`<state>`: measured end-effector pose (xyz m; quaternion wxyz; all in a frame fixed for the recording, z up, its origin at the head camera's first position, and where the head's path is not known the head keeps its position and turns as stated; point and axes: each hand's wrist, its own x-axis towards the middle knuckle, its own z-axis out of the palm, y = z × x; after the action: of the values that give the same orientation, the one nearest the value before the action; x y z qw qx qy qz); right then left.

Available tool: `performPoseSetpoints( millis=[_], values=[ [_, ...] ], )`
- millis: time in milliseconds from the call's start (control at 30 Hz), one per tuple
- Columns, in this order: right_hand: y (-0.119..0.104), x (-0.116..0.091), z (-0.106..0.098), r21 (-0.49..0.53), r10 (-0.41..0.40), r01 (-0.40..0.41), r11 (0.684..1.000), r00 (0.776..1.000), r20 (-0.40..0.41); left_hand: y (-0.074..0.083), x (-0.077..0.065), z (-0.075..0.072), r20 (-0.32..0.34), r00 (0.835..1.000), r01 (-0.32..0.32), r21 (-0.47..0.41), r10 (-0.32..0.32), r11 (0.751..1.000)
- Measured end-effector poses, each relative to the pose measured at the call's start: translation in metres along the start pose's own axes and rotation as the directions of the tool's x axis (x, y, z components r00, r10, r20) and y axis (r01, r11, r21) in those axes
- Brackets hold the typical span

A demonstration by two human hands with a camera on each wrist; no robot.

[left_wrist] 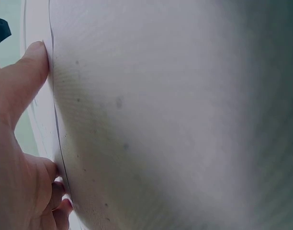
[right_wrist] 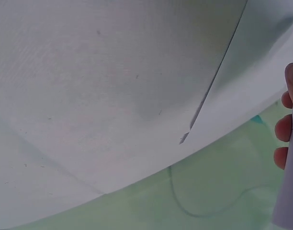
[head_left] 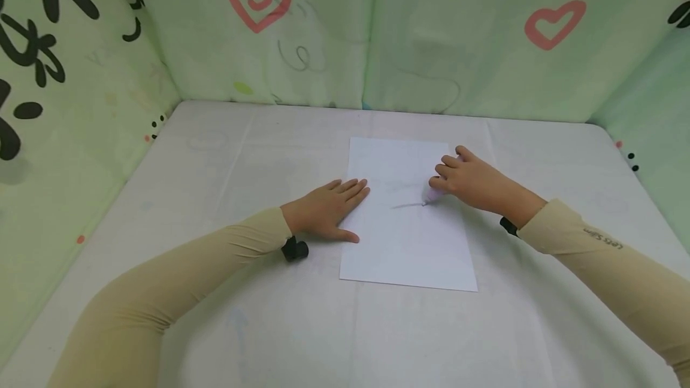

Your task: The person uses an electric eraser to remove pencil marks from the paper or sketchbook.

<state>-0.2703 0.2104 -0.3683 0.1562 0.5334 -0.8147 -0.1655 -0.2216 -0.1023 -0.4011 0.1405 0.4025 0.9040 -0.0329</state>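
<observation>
A white sheet of paper (head_left: 404,256) lies lengthwise on the table. My left hand (head_left: 327,211) rests with fingers spread along its left edge; in the left wrist view the thumb (left_wrist: 32,62) presses at the sheet's edge. Over the right part of the paper, my right hand (head_left: 474,182) grips a thick lavender marker (head_left: 433,195), fingers curled round its barrel. Its tip meets the paper at the right end of a short grey line (head_left: 405,205). The right wrist view shows the marker's smooth barrel (right_wrist: 286,191) with fingertips around it.
A pale cloth covers the table (head_left: 242,292). Green curtains (head_left: 323,47) with pink hearts and black characters enclose the back and sides. A black wrist camera (head_left: 294,249) sits under the left wrist, near the tabletop.
</observation>
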Motion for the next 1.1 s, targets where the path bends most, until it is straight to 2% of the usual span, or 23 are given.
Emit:
performPoseSetpoints(
  millis=[133,300,533,733,933,1100],
  values=[
    [0.0,-0.001,0.001,0.001,0.034,-0.034,0.999,0.999,-0.004,0.0,0.0,0.001,-0.006,1.0,-0.001,0.004,0.001,1.0],
    [-0.001,0.0,-0.001,0.016,0.02,-0.02,1.0,0.999,0.036,-0.001,0.0,0.001,-0.007,1.0,-0.003,-0.002,0.003,1.0],
    [-0.003,-0.005,-0.008,0.037,0.11,-0.113,0.993,0.991,0.078,0.0,0.0,0.0,0.004,1.0,0.001,0.009,-0.001,1.0],
    [-0.008,-0.012,-0.009,0.024,0.108,-0.109,0.994,0.993,0.038,0.0,-0.001,-0.001,0.013,1.0,0.008,0.02,-0.009,1.0],
    [-0.009,-0.017,-0.007,0.01,0.104,-0.105,0.994,0.993,0.051,0.001,-0.001,-0.001,0.008,1.0,0.005,0.015,-0.005,1.0],
    [-0.009,-0.018,0.0,0.04,0.088,-0.087,0.995,0.996,-0.029,0.001,-0.001,-0.001,0.011,1.0,0.008,0.012,-0.008,1.0]
  ],
)
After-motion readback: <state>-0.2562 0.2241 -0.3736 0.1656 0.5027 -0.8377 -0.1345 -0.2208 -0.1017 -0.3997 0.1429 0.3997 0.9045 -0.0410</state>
